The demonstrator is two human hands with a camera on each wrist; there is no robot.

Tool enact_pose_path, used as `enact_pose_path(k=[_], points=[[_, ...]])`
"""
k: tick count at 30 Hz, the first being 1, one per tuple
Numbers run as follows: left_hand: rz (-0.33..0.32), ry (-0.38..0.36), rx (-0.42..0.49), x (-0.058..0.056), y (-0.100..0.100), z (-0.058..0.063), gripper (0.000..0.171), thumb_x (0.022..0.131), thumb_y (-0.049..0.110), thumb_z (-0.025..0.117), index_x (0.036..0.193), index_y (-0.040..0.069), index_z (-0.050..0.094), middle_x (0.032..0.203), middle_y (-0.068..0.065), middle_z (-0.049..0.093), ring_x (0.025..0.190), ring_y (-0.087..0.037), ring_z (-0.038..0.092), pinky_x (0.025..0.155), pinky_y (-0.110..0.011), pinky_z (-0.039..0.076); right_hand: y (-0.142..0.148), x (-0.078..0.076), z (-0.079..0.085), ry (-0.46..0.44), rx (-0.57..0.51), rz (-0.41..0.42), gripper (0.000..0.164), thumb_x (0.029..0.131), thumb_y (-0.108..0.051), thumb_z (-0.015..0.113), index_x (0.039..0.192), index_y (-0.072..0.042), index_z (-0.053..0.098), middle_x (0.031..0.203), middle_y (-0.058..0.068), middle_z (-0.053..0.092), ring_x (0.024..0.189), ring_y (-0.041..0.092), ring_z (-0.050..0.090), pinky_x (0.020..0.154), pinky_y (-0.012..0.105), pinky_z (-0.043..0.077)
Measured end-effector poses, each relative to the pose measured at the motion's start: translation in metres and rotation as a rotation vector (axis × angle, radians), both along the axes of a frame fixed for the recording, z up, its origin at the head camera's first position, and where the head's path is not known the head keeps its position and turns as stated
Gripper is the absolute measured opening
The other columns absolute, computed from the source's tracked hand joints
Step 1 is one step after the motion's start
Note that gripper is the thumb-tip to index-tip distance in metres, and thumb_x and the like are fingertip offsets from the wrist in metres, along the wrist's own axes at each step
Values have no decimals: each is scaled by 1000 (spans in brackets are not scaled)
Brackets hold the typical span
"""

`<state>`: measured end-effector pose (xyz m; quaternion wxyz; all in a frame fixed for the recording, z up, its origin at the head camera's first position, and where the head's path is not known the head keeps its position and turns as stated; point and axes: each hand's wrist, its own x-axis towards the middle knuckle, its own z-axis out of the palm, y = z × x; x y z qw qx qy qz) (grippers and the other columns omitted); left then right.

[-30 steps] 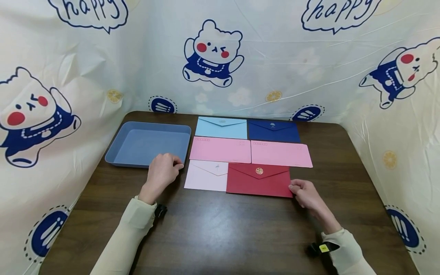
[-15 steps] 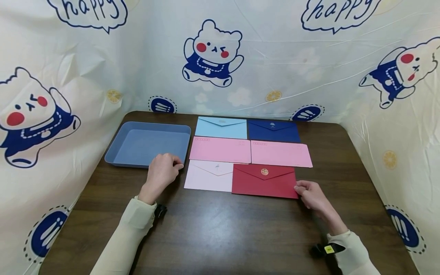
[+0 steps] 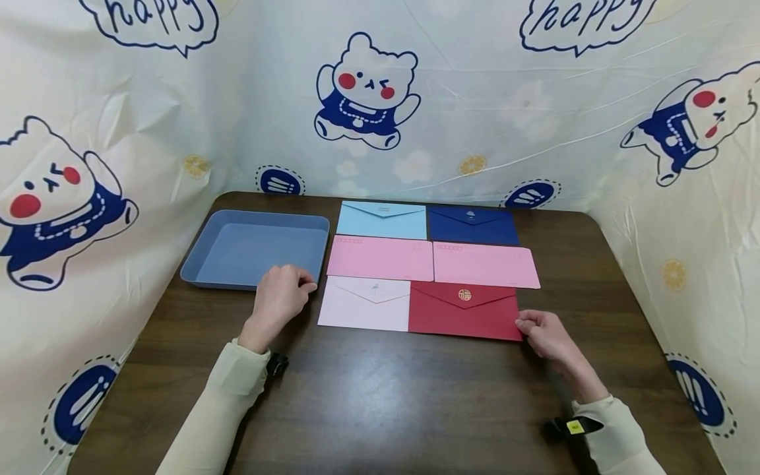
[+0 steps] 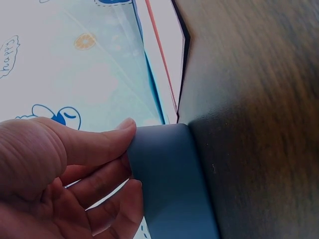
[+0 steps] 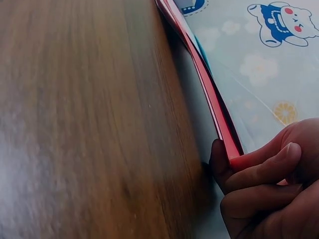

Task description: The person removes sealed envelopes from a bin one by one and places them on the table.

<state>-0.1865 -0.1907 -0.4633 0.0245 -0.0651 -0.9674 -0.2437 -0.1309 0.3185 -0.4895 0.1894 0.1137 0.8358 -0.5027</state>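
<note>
In the head view my right hand (image 3: 545, 335) pinches the lower right corner of a red envelope (image 3: 466, 316) with a gold emblem on its flap. The right wrist view shows the red envelope's edge (image 5: 219, 107) between thumb and fingers. To its left lies a pale pinkish-white envelope (image 3: 364, 307), meeting the red one's left edge. My left hand (image 3: 282, 297) grips the near right corner of a blue tray (image 3: 255, 285). In the left wrist view, the thumb lies on the rim of the tray (image 4: 167, 174) and the fingers are at its side.
Behind the red envelope lie two pink envelopes (image 3: 380, 258) side by side. At the back are a light blue envelope (image 3: 382, 225) and a dark blue envelope (image 3: 475, 229). All rest on a dark wooden table (image 3: 368, 396), with a patterned curtain (image 3: 475, 99) around it.
My right hand has drawn the red envelope to the right, uncovering more of the pale envelope. The left hand and the tray have stayed in place.
</note>
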Motion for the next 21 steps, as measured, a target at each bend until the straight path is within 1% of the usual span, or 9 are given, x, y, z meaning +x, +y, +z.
enact_pose_path(k=[5, 13, 21], points=[[2, 0, 4, 0, 0, 0, 6, 94, 8, 79, 94, 8, 85, 93, -12, 78, 79, -32, 70, 64, -46, 56, 5, -1, 2, 2, 13, 3, 32, 110, -10, 50, 132, 12, 58, 61, 0, 46, 48, 14, 41, 45, 27, 37], [3, -8, 8, -1, 0, 0, 6, 94, 8, 79, 94, 7, 85, 92, -12, 78, 77, -31, 70, 62, -45, 56, 14, 2, 4, -22, 41, 5, 34, 110, -11, 50, 134, 12, 57, 63, 2, 47, 50, 17, 42, 46, 28, 37], [0, 7, 7, -1, -1, 0, 5, 93, 8, 80, 94, 8, 85, 92, -11, 78, 76, -31, 70, 63, -46, 56, 22, 3, 4, -3, 27, 13, 31, 109, -9, 50, 128, 13, 59, 61, 0, 45, 48, 13, 40, 45, 27, 37]])
